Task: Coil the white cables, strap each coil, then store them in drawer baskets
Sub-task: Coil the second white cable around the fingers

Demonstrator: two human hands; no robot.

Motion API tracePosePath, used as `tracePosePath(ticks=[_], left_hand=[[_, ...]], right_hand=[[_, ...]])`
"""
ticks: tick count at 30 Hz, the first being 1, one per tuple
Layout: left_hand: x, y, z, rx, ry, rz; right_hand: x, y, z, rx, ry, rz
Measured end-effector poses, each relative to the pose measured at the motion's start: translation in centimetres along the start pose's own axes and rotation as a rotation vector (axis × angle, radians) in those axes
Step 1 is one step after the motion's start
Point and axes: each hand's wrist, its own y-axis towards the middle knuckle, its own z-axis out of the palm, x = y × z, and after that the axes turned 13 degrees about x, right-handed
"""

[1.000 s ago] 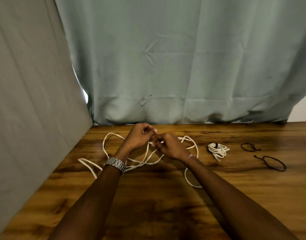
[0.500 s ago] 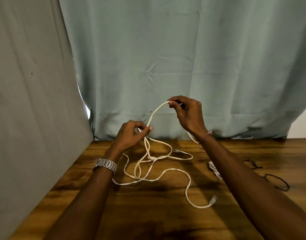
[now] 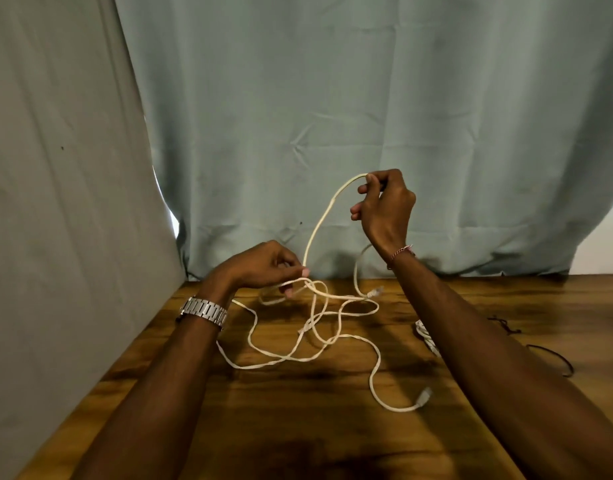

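We found the right hand (image 3: 384, 206) pinching the thin white cable (image 3: 318, 230) raised far right; the left hand (image 3: 263, 266) pinched it lower, left. Between them it arched; slack lay tangled on the wooden table (image 3: 298, 427) nearer us.

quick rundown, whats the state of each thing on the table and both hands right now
left hand: pinching the loose white cable, low over the table
right hand: raised, pinching the same cable
loose white cable: uncoiled, tangled, partly lifted, one plug end flat on the table
coiled white cable: bundled, mostly hidden behind the right forearm
black straps: lying loose, unused
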Motion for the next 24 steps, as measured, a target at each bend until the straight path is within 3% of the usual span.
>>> tracePosePath(ticks=[6,12,15,20,24], left_hand=[[1.3,-0.2,2.1,-0.171,-0.101,0.008],[2.2,1.5,1.7,-0.491,-0.068,-0.07],[-0.7,3.0,1.1,-0.689,-0.223,-0.009],[-2.1,4.3,0.9,-0.67,-0.291,0.126],[-1.4,4.6,2.1,-0.691,-0.297,0.211]], right_hand=[[-0.4,0.6,-0.2,0.0,-0.067,0.041],[-0.4,-0.4,0.3,0.3,-0.151,-0.101],[-0.1,-1.0,1.0,0.438,-0.223,-0.213],[0.4,-1.1,0.2,0.565,-0.216,-0.37],[-0.3,-0.5,-1.4,0.637,-0.39,-0.516]])
